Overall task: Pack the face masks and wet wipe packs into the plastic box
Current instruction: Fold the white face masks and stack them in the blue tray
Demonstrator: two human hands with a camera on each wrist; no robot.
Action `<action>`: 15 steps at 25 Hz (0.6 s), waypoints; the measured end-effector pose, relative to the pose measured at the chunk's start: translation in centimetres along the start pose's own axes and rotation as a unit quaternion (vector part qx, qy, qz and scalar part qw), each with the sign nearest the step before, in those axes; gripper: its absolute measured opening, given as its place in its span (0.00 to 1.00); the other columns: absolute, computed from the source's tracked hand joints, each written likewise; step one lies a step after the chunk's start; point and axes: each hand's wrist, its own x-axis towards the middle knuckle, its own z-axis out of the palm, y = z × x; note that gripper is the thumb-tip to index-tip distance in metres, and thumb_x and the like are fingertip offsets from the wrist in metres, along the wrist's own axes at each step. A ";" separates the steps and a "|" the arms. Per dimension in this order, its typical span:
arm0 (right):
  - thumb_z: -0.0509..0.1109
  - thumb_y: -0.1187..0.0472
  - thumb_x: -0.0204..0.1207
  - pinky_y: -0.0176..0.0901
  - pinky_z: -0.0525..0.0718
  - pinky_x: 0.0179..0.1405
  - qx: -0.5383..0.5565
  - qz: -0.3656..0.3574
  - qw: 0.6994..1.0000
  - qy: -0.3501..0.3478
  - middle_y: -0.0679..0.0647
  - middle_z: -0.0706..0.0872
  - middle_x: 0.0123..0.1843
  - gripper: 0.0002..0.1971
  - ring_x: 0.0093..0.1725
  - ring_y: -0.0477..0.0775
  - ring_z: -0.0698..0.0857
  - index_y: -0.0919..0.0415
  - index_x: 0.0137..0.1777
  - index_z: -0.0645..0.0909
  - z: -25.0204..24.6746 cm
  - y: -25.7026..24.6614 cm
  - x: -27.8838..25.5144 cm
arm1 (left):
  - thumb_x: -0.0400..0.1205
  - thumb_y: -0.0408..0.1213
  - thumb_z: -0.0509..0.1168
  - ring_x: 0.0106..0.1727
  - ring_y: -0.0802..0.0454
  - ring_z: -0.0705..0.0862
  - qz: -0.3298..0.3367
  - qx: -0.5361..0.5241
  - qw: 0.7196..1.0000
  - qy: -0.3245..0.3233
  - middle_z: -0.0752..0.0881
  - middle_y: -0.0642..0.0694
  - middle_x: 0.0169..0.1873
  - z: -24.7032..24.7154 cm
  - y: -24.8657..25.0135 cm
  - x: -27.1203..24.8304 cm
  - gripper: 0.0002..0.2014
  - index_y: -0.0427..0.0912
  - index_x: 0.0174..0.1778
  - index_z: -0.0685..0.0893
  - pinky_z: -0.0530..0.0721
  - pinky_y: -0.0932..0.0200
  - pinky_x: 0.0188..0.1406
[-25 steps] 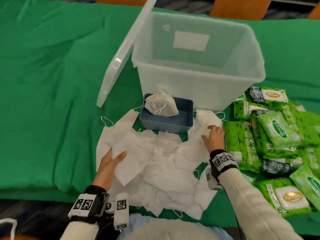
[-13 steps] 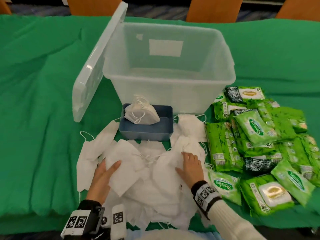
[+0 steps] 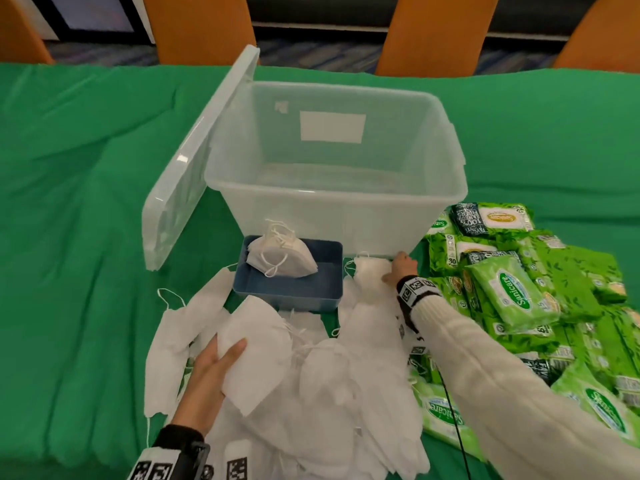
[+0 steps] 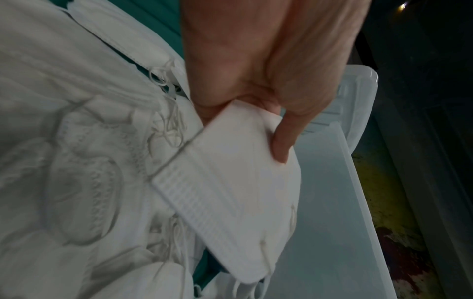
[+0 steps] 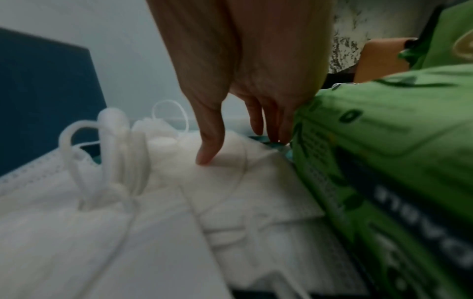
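Loose white face masks (image 3: 332, 382) lie heaped on the green cloth in front of me. My left hand (image 3: 216, 367) holds one folded mask (image 3: 256, 344) at the pile's left; in the left wrist view the thumb and fingers of this hand (image 4: 243, 137) pinch that mask (image 4: 230, 192) by its corner. My right hand (image 3: 398, 268) reaches to a mask (image 3: 369, 271) lying against the foot of the clear plastic box (image 3: 332, 202). In the right wrist view this hand (image 5: 235, 149) has its thumb on that mask (image 5: 230, 182), fingers hanging straight at its far edge. Green wet wipe packs (image 3: 512, 289) are piled at the right.
The box's lid (image 3: 194, 168) leans against its left side. A blue tray (image 3: 287, 299) with a small stack of masks (image 3: 280, 258) stands before the box. Orange chair backs (image 3: 197, 26) line the table's far side. The wipe packs (image 5: 384, 141) press close against my right hand.
My right hand has moved from the middle of the pile forward to the mask at the foot of the box. My left hand has lifted one mask off the pile.
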 end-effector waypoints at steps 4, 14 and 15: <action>0.78 0.51 0.67 0.50 0.70 0.71 0.026 0.011 0.999 -0.015 0.65 0.72 0.72 0.39 0.73 0.64 0.70 0.68 0.72 0.65 1.1 0.1 1.0 | 0.81 0.33 0.65 0.62 0.45 0.85 -0.011 -0.022 1.000 0.001 0.88 0.45 0.59 0.5 0.0 -0.1 0.17 0.45 0.66 0.80 0.80 0.46 0.62; 0.78 0.68 0.67 0.31 0.83 0.37 0.452 -0.049 0.873 0.177 0.60 0.85 0.52 0.20 0.47 0.53 0.83 0.68 0.59 0.80 -7.3 5.5 -11.7 | 0.82 0.30 0.64 0.74 0.59 0.73 0.120 0.046 0.990 -0.053 0.71 0.61 0.76 2.0 1.5 0.4 0.34 0.70 0.76 0.65 0.72 0.52 0.72; 0.77 0.68 0.68 0.28 0.84 0.36 0.488 -0.049 0.856 0.166 0.59 0.86 0.52 0.19 0.45 0.53 0.84 0.66 0.59 0.80 -7.5 5.7 -12.9 | 0.82 0.29 0.63 0.73 0.61 0.74 0.136 0.056 0.987 -0.066 0.73 0.63 0.74 2.4 1.7 0.3 0.31 0.66 0.75 0.68 0.73 0.56 0.71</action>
